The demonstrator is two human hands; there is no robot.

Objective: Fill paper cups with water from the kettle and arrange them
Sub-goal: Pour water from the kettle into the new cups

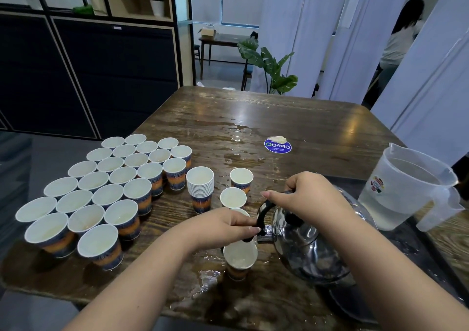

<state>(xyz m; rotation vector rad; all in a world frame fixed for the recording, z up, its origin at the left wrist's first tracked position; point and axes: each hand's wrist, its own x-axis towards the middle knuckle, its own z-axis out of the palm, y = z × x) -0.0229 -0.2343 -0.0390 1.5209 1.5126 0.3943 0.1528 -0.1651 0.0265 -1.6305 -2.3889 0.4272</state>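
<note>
dark, wet wooden table (317,117): spilled water is seen across the middle and near edge.
block of white-lined paper cups with blue and orange patterned walls (106,186): set in close rows on the left part of the table, rims touching or nearly so.
translucent plastic jug with a handle (406,186): stood at the right edge, partly filled with water.
polished steel kettle with a black handle (307,244): tilted to the left, spout held over the nearest paper cup (240,257), which is stood at the near middle.
right hand (307,196): closed around the top of the black handle.
left hand (225,226): fingers pinched on the black spout cap; how firmly cannot be told.
stack of nested paper cups (200,188): stood just right of the block.
two single paper cups (233,197): stood between the stack and the kettle.
round blue sticker (278,145): laid flat past the puddle.
</note>
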